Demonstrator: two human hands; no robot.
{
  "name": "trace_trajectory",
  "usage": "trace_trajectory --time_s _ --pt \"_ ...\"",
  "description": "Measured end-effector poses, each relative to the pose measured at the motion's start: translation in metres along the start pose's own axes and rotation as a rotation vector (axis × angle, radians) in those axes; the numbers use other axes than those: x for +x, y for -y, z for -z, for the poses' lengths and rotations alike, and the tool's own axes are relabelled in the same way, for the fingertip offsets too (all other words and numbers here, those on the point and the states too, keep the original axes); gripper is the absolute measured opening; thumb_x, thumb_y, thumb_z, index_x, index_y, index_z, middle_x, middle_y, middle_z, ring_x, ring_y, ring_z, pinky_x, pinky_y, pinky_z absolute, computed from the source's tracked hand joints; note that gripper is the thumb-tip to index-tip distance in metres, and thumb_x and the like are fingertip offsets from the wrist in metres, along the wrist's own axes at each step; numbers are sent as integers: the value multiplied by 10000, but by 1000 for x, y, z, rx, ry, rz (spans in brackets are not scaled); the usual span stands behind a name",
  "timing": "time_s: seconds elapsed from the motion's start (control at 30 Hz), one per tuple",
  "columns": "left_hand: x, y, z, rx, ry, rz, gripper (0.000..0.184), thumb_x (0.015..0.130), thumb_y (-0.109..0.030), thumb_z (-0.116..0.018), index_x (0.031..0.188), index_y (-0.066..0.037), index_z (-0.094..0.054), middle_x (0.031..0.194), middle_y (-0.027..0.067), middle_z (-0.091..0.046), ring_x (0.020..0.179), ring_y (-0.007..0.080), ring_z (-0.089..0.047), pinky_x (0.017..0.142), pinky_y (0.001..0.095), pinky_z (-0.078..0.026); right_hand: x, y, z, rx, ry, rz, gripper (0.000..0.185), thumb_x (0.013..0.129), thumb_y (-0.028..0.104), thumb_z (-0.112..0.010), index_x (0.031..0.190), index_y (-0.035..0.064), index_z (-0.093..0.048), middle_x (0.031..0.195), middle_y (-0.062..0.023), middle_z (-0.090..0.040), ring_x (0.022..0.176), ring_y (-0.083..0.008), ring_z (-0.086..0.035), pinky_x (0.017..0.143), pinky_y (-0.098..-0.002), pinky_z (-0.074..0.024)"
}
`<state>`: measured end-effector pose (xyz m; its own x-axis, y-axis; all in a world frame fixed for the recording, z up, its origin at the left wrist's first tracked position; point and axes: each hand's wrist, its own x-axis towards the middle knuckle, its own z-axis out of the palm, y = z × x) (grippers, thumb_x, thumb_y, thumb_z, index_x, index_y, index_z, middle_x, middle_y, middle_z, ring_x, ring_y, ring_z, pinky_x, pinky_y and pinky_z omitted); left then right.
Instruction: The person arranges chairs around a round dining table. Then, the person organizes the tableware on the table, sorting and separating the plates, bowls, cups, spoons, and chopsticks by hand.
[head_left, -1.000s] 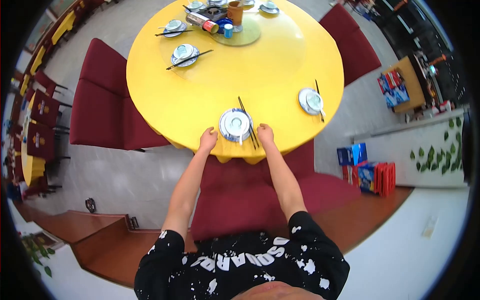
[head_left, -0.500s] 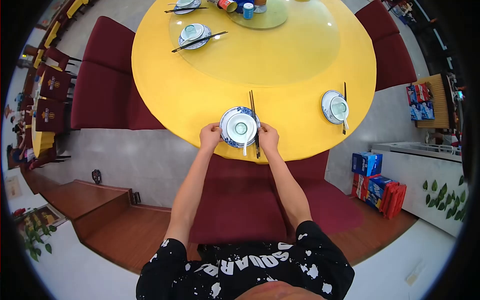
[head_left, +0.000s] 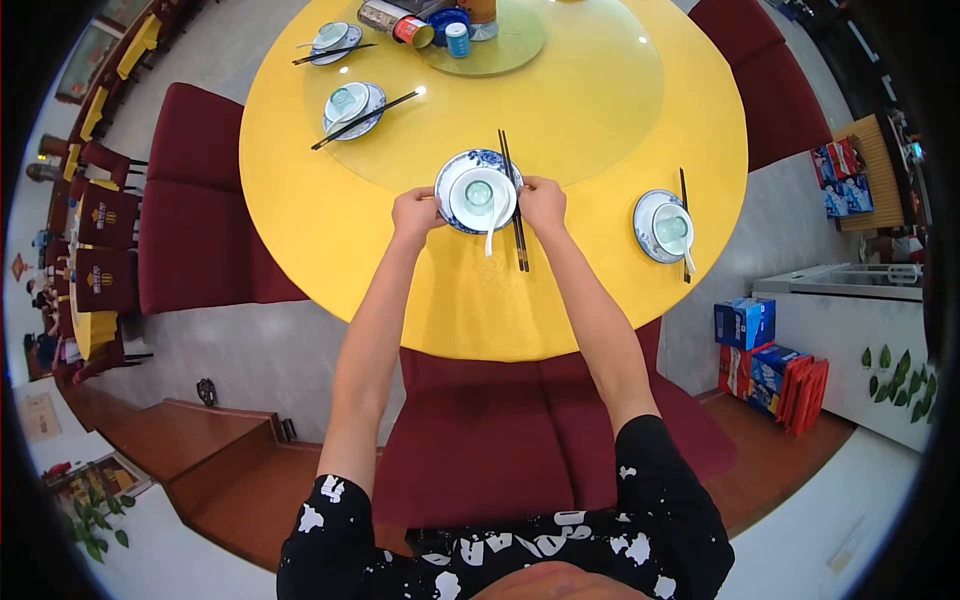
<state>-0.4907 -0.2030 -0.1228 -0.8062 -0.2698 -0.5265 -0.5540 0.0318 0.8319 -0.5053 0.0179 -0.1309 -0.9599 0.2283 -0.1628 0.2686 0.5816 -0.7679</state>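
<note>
Both my hands grip a blue-and-white plate [head_left: 468, 160] by its opposite sides, over the yellow tablecloth [head_left: 590, 290]. My left hand [head_left: 415, 212] pinches the left rim and my right hand [head_left: 543, 205] the right rim. On the plate sits a white bowl [head_left: 463, 212] with a small clear green glass cup [head_left: 479, 192] in it. A white spoon [head_left: 490, 241] sticks out toward me. Dark chopsticks [head_left: 521, 243] lie along the plate's right side, beside my right fingers. Whether the plate touches the table I cannot tell.
Similar settings stand at right, with a plate [head_left: 641, 228], and at left, with another plate [head_left: 375, 112]. A glass turntable [head_left: 520, 55] at the back bears a blue-and-white can [head_left: 457, 40] and other items. Maroon chairs [head_left: 470, 440] surround the table. Stacked boxes [head_left: 745, 325] stand at right.
My hands have moved forward, away from the table's near edge, with the plate, bowl, cup, spoon and chopsticks travelling along. My arms are stretched further out, and the view has shifted slightly.
</note>
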Motion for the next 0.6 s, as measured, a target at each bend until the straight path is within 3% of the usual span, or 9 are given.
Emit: trace_trajectory --time_s 0.23,0.33,0.37,0.6 --pt "52 -8 -20 43 16 -39 270 876 17 -576 1120 114 -638 960 174 -689 781 212 -706 683 321 -629 53 -7 -9 -13 12 -9 250 811 134 -603 990 74 -767 916 -209 -715 888 -365 -689 843 -427 -536" --pt "66 -1 -27 83 15 -47 284 893 -3 -574 1149 104 -635 967 170 -689 788 209 -705 683 321 -630 65 -14 -15 -41 -2 -17 268 807 165 -619 1017 89 -768 917 -184 -729 877 -325 -703 836 -381 -540" --pt "68 1 -30 89 0 -60 283 902 -13 -572 1155 96 -638 972 167 -689 783 207 -704 676 316 -628 67 -15 -16 -5 -3 -4 251 815 150 -605 990 71 -767 927 -208 -715 898 -370 -688 850 -425 -535" --pt "77 31 -43 70 -137 -200 384 925 -132 -559 1265 42 -598 953 140 -698 712 203 -680 623 319 -565 68 -22 -21 58 -59 -15 252 813 174 -621 985 58 -764 922 -214 -716 900 -371 -689 852 -423 -536"
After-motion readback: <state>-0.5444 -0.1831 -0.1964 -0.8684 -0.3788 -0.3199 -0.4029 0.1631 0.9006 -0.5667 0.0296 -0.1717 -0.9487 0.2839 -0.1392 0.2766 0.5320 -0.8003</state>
